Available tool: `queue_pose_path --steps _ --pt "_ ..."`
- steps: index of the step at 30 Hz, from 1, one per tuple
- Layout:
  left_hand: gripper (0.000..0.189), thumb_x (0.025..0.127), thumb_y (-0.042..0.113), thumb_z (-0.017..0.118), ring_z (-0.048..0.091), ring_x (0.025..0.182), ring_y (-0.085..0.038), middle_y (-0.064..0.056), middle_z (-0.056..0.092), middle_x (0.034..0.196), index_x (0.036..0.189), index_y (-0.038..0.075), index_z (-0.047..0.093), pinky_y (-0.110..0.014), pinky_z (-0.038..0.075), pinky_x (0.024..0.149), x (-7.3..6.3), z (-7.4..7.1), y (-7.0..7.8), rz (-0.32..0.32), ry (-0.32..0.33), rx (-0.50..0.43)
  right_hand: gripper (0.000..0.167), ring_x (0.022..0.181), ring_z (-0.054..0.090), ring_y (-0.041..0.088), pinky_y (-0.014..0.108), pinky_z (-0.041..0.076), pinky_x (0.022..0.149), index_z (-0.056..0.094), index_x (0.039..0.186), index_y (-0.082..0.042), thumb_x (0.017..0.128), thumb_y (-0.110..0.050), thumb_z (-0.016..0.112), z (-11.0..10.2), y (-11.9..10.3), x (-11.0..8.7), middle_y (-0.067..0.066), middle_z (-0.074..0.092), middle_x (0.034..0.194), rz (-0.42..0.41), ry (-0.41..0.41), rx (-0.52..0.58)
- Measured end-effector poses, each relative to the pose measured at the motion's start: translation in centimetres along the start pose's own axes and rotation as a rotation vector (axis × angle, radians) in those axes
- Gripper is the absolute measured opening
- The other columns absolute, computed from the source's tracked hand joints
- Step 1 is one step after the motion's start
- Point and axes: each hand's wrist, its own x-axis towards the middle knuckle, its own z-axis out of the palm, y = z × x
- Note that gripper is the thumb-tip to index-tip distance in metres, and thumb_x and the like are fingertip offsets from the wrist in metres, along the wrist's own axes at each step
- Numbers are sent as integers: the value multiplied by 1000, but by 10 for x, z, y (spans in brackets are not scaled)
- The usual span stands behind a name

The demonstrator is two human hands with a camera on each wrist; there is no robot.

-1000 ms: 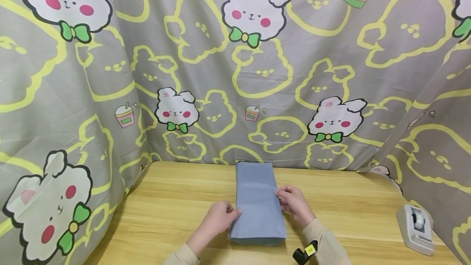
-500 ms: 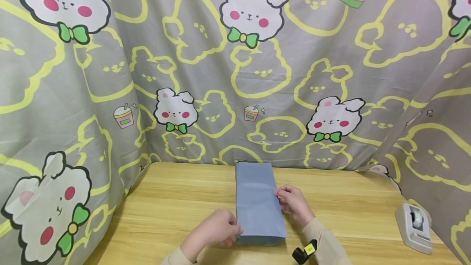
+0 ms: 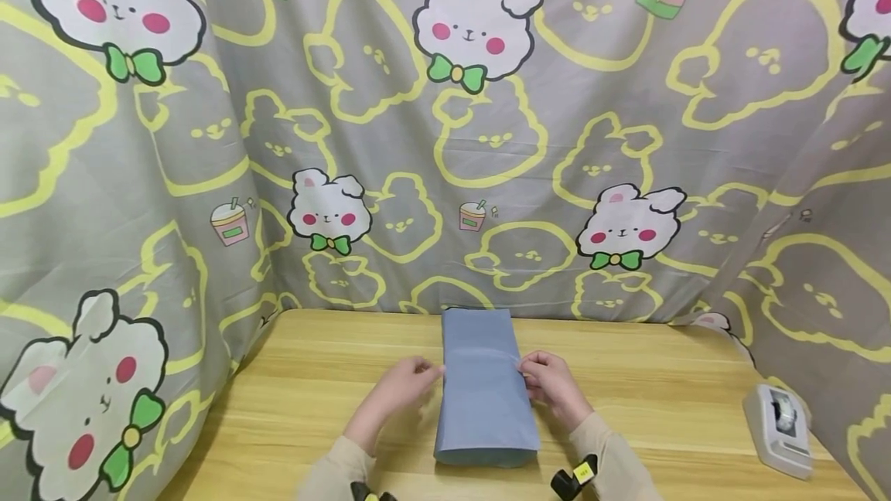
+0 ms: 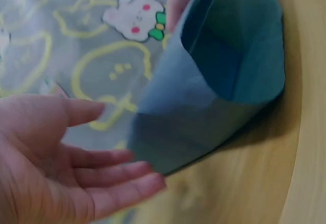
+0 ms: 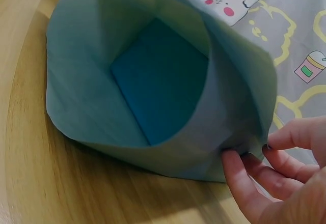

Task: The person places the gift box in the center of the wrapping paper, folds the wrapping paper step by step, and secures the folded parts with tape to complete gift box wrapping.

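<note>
Right hand [image 3: 553,386]: fingers [image 5: 239,180] pinch the right side of the blue bag [image 3: 485,397]. Left hand [image 3: 406,385]: fingers [image 4: 114,175] loosely extended, apart from the thumb, tips beside the bag's left side; contact cannot be confirmed. The bag lies on the table [image 3: 327,366] between both hands' fingers, its open mouth on their near side. A tape dispenser [image 3: 778,431] stands well right of the right fingers.

I've got room left of the blue bag [image 3: 487,404]; the curtain [image 3: 411,253] blocks me behind it, tape dispenser [image 3: 781,439] sits well right.
</note>
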Motion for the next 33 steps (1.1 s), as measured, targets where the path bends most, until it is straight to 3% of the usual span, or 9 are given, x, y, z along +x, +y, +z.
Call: queue_pose_path --steps 4,8,13,20,33 --pt "53 96 30 59 64 81 -18 -17 64 100 130 -10 50 -38 58 72 25 13 -9 -63 23 -316 7 62 55 11 27 49 55 61 87 0 88 -7 61 1 -1 -1 0 59 75 12 12 0" --pt "55 92 21 63 67 81 -18 -18 64 107 135 -8 46 -37 59 70 36 23 -15 -101 81 -397 7 61 55 11 26 49 55 61 87 0 88 -7 61 2 -2 -2 0 58 75 29 16 5" --pt "57 89 17 67 65 76 -14 -11 66 100 136 -6 46 -33 57 64 42 29 -22 -132 93 -470 7 59 54 11 27 47 54 60 87 -1 89 -8 60 1 -3 -2 0 57 73 38 27 12" --pt "59 88 20 69 66 76 -14 -6 70 89 137 -4 47 -36 58 67 44 27 -26 -151 70 -528 14 65 61 12 28 49 56 58 88 -6 94 -18 59 0 0 4 -1 63 73 71 -22 40" --pt "58 91 29 67 65 86 -16 -9 68 101 135 -4 49 -36 58 72 43 25 -29 -143 36 -522 11 66 61 11 27 49 58 59 88 -7 95 -15 56 3 4 7 -1 64 73 100 -31 38"
